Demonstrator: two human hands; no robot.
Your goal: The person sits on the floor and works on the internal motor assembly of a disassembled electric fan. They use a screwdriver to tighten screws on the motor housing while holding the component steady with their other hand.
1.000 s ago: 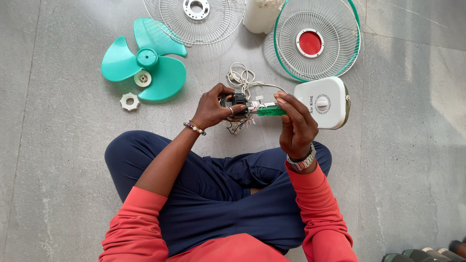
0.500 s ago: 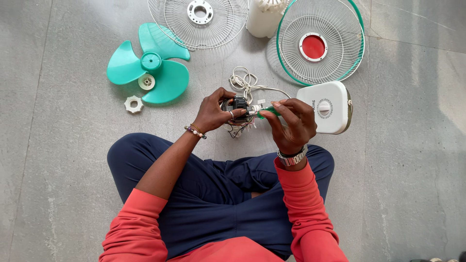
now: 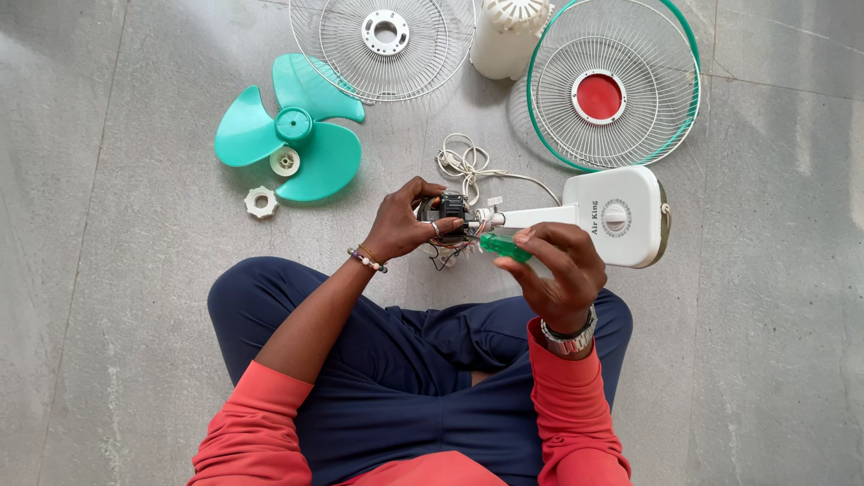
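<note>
Two hands work over the lap of a person sitting cross-legged on the grey floor (image 3: 108,270). Hard to read: the motor (image 3: 447,212) is mostly covered by the left hand (image 3: 405,225), only a dark block and some thin wires below it show; whether the screwdriver tip touches the motor cannot be told, it is lost behind fingers. Rear grille (image 3: 382,40) is cut off by the top edge, so is the white housing (image 3: 506,31) beside it. Left grip: fingers curled around the motor, clenched on it, thumb on the near side. Right hand (image 3: 558,274) grip: closed around a green-handled screwdriver (image 3: 504,247), handle poking out toward the motor, shaft hidden. Motor sits at the end of a white neck joined to the white base (image 3: 621,216), which lies on the floor just right of the hands, dial facing up. White cord (image 3: 463,162) coiled on the floor just above the motor. Front grille (image 3: 614,85), green rim, red centre, lies above the base, its lower edge tucked behind it. Teal blade (image 3: 292,135) lies well left of the hands, a small white cap (image 3: 285,161) resting on it, a white nut (image 3: 261,202) on the floor just beside its lower left edge.
</note>
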